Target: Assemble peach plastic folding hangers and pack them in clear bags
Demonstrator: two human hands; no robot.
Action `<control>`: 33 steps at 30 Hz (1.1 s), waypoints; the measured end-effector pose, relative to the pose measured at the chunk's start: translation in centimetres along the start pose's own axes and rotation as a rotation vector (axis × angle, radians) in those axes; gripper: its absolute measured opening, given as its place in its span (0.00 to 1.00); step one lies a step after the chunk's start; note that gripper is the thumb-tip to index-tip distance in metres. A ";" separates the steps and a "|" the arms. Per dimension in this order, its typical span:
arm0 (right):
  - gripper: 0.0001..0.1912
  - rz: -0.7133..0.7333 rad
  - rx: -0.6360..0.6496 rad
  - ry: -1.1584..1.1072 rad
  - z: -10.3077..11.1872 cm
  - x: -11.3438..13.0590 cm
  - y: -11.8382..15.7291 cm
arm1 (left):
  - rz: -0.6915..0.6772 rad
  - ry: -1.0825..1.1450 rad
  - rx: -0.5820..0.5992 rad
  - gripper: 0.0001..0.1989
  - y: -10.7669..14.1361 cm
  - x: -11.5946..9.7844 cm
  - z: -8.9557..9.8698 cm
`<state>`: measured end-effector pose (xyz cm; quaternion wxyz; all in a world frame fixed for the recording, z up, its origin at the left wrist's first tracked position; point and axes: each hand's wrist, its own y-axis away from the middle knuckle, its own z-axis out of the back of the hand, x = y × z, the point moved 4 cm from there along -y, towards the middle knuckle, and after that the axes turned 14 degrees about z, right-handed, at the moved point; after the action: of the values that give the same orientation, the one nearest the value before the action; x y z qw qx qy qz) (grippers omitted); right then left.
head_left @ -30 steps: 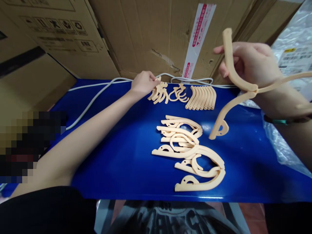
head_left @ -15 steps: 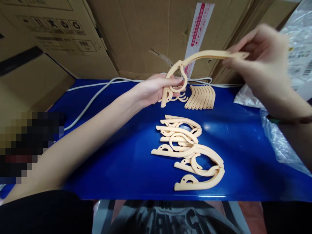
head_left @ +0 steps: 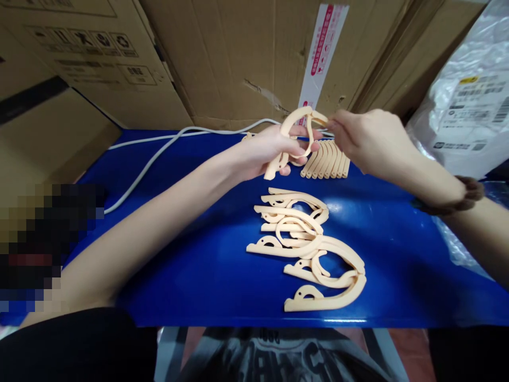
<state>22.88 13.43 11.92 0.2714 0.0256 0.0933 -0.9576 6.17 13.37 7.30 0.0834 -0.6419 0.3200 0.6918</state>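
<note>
A cream plastic folding hanger [head_left: 295, 115] is up above the back of the blue table. My left hand [head_left: 274, 151] is closed around its left arm and hook. My right hand [head_left: 360, 135] pinches the hanger's other arm near its far end, which the fingers partly hide. Behind and below the hands lies a neat row of curved cream pieces [head_left: 328, 159]. Nearer to me, several folded cream hangers [head_left: 338, 302] overlap in a loose pile on the table.
Cardboard boxes [head_left: 230, 63] stand along the back of the blue table [head_left: 207, 276]. A white cable [head_left: 147, 172] runs across the rear and left. Bubble-wrapped packaging [head_left: 469, 111] is at the right. A pixelated patch covers the far left.
My right hand has moved left and down, toward my left hand. The hanger's right arm now points away from the camera and looks shorter. The left hand has shifted slightly right.
</note>
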 end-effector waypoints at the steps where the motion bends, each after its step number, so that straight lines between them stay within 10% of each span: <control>1: 0.21 -0.007 0.018 -0.120 -0.5 -0.3 -0.1 | -0.011 -0.101 -0.052 0.24 0.0 0.1 0.1; 6: 0.15 -0.125 0.107 -0.584 -3.7 -2.9 -0.5 | -0.141 -0.610 -0.394 0.26 -0.9 1.1 1.3; 11: 0.14 -0.281 0.011 -0.721 -6.6 -5.6 -1.3 | 0.006 -0.395 -0.424 0.11 -2.5 2.6 2.8; 16: 0.13 -0.336 -0.041 -0.690 -8.5 -6.4 -2.7 | -0.037 -0.272 -0.379 0.29 -3.0 2.1 2.7; 26: 0.19 -0.249 -0.038 -0.332 -8.5 -4.4 -4.1 | -0.063 -0.299 -0.449 0.34 -3.5 1.6 2.5; 33: 0.21 -0.115 -0.242 -0.490 -5.2 -1.2 -3.0 | -0.159 -0.366 -0.514 0.29 -2.4 -0.2 2.8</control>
<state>22.34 17.52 7.46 0.2322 -0.2447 0.1398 -0.9310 5.12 16.90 6.58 0.0286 -0.5298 0.0636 0.8453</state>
